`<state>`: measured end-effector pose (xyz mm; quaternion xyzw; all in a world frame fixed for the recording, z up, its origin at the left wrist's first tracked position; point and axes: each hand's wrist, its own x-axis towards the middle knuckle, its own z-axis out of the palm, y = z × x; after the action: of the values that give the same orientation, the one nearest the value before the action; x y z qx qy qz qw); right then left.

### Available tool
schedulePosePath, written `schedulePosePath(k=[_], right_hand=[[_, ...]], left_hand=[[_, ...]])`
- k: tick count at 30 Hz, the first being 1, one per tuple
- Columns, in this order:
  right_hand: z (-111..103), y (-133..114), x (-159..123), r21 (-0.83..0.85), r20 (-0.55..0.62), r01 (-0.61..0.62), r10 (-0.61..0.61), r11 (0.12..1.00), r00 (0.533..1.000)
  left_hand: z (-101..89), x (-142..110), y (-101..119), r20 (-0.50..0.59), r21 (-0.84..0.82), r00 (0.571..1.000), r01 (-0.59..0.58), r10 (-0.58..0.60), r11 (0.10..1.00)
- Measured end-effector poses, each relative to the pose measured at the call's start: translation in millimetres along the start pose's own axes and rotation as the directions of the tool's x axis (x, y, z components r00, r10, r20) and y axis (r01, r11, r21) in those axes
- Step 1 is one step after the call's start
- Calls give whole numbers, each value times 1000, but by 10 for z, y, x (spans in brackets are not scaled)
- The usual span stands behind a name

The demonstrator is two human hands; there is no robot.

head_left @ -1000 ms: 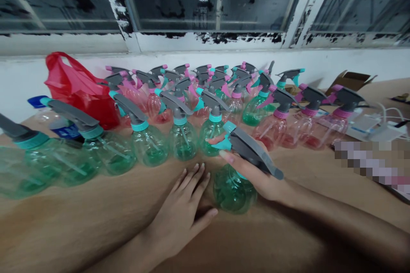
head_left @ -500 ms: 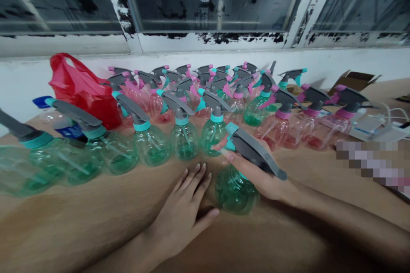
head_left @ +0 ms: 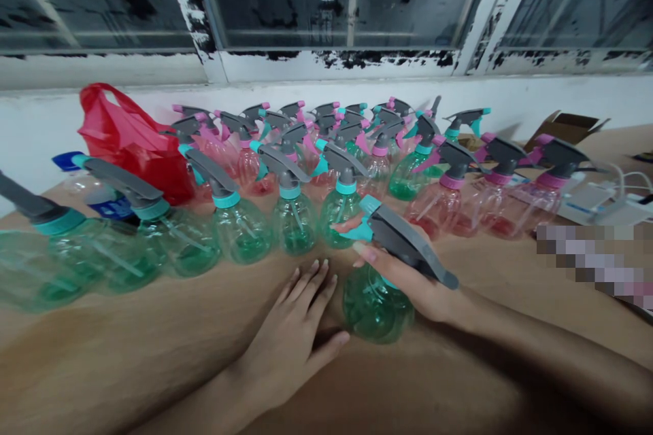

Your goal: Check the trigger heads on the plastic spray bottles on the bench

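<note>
My right hand [head_left: 415, 282] grips the neck of a green spray bottle [head_left: 376, 316] with a grey head and turquoise trigger. A finger reaches across the trigger, which stands out from the head. The bottle holds green liquid, and its nozzle points away to the left. Flat on the table, my left hand [head_left: 293, 326] lies just left of the bottle, fingers stretched out and holding nothing. Beyond the hands runs a row of green spray bottles, among them one [head_left: 296, 224] right past my left fingertips and another [head_left: 343, 211] partly behind my right fingers.
Pink spray bottles [head_left: 439, 204] stand to the right, with several more pink and green ones crowded behind. At the left are a red plastic bag [head_left: 137, 149] and a blue-capped bottle [head_left: 105, 200]. A cardboard box [head_left: 564, 129] sits at the back right, near a white wall below windows.
The turquoise trigger was squeezed in half a second ago and is out again now, my right finger moving with it. My left hand stays in place on the table.
</note>
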<state>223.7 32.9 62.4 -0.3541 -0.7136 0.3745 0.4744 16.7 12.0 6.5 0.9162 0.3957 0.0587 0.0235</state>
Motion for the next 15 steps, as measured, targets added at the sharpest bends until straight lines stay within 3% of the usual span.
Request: schedulePosePath(k=[15], right_hand=[[-8,-10,-1,-2,-14,17,-17,1000,1000]], left_hand=[[-14,6,7,-7,-10,1000,10,-10,1000]])
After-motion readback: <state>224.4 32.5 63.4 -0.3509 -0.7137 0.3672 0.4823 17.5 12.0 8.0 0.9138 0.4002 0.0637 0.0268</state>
